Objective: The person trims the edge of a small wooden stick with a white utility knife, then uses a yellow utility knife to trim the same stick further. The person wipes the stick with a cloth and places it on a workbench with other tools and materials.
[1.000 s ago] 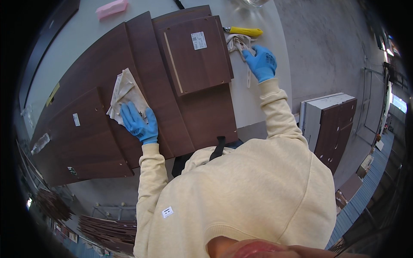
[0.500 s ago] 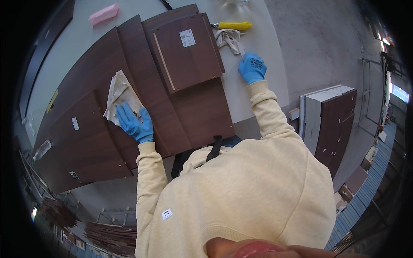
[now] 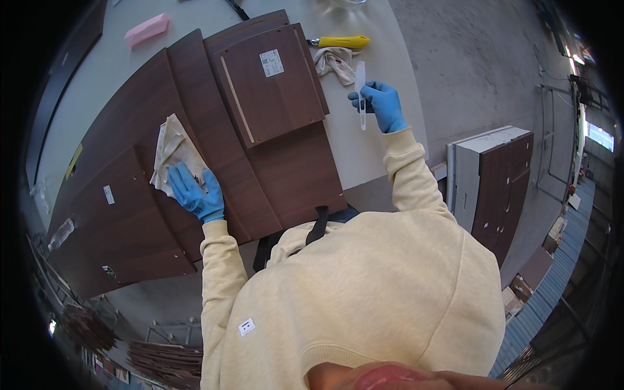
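Observation:
My right hand (image 3: 381,106), in a blue glove, is raised over the table's right part. It is closed on a slim white flat tool (image 3: 361,78), a scraper or knife by its shape, held nearly upright. My left hand (image 3: 198,193), gloved in blue too, lies with fingers stretched on a crumpled cream cloth (image 3: 175,143). Beneath the cloth are dark brown wood panels (image 3: 221,188), overlapping one another. A smaller brown panel (image 3: 276,91) with a white label lies on top of them. Past the right hand rest a second pale cloth (image 3: 336,64) and a yellow-handled tool (image 3: 342,41).
The panels spread over a pale table (image 3: 364,153). A pink block (image 3: 147,30) sits at the far left, and a clear plastic piece (image 3: 62,234) lies at the left edge. A stack of boards (image 3: 497,188) stands on the floor to the right.
My right hand has lifted back from beside the pale cloth, turning the white tool upright into plain view. My left hand stays on the cream cloth. The whole view has shifted slightly.

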### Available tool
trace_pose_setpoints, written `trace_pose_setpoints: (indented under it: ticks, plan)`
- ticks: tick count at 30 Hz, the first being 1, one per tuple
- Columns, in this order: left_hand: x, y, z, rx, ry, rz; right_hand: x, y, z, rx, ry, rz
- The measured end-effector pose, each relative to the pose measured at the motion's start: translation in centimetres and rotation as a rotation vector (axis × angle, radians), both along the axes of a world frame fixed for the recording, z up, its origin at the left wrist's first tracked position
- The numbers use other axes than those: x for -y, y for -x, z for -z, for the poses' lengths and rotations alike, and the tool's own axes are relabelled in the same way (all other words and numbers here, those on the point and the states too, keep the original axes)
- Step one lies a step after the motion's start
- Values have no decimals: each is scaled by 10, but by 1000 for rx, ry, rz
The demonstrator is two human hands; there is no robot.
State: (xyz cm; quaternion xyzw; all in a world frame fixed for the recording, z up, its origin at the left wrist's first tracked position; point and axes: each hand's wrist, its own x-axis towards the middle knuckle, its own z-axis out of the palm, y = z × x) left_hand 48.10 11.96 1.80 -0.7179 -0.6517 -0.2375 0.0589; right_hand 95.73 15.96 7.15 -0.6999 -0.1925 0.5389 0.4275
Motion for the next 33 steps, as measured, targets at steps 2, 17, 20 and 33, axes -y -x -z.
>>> trace_pose_setpoints:
  ticks: [2,17,20,33]
  plan:
    - [-1,0,-1,-10,8,5,0,4,-4,-45,-24,-9]
    - [-1,1,1,-21,10,7,-9,24,-6,-46,-68,-48]
    - [-1,1,1,-8,10,8,-28,14,6,39,-104,-110]
    - [-32,-134,-79,809,185,142,-27,113,-61,-208,-212,-524]
